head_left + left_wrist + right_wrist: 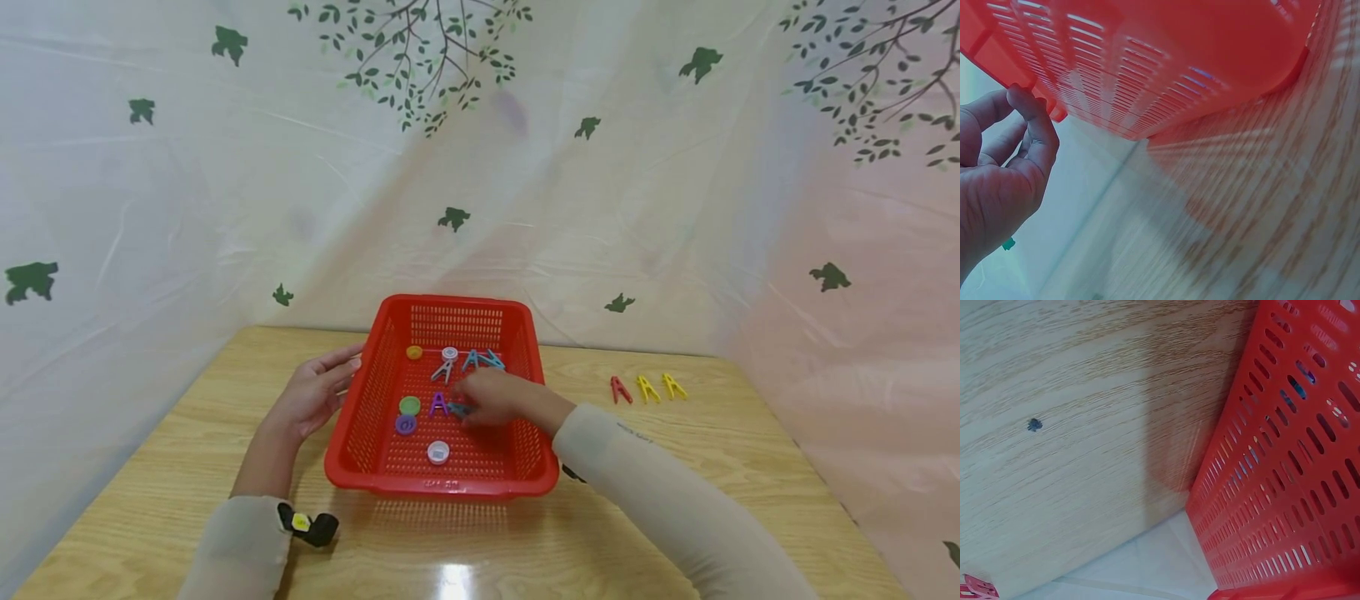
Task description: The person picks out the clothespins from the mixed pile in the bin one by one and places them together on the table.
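Observation:
A red plastic basket (442,487) stands on the table with bottle caps and clothespins on its floor. My left hand (318,392) holds its left rim, the fingers bent against the edge in the left wrist view. My right hand (491,398) reaches inside over the right wall and pinches a blue-green clothespin (458,410) near the basket floor. Close by lie a purple clothespin (438,405) and a grey clothespin (443,371). Two more blue-green clothespins, one of them here (492,359), sit behind the hand. The right wrist view shows the basket wall, not the hand.
Inside the basket are a green cap (409,406), a purple cap (406,425), an orange cap (414,352) and two white caps, one near the front (438,452). Right of the basket lie a red clothespin (620,389) and two yellow clothespins (648,389). A leaf-patterned sheet hangs behind.

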### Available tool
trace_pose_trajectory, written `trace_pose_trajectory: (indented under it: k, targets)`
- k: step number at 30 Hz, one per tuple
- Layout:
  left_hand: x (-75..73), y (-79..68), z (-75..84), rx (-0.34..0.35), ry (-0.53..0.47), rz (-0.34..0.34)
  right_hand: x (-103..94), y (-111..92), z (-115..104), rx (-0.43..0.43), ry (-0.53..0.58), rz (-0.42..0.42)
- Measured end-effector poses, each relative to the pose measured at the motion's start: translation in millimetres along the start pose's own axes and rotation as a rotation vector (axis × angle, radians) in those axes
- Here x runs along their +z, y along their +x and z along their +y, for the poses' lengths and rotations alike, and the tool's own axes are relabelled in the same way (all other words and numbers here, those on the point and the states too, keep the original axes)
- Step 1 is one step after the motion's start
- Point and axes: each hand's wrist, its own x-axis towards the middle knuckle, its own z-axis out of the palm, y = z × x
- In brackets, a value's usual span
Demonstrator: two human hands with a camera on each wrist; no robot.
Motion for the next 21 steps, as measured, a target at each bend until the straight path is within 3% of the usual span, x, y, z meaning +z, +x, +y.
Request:
trace_pose_trajectory:
  k: [9, 21]
  targets:
    - [-0.7, -1.1, 0.0, 0.005, -0.019, 0.004, 0.9, 1.8, -2.4, -0.014, 0.006, -0.025]
    - [-0.8, -1.7, -0.5, 0.004, -0.006, 0.006, 2.5, 0.1, -0.5, -0.041, 0.023, 0.02]
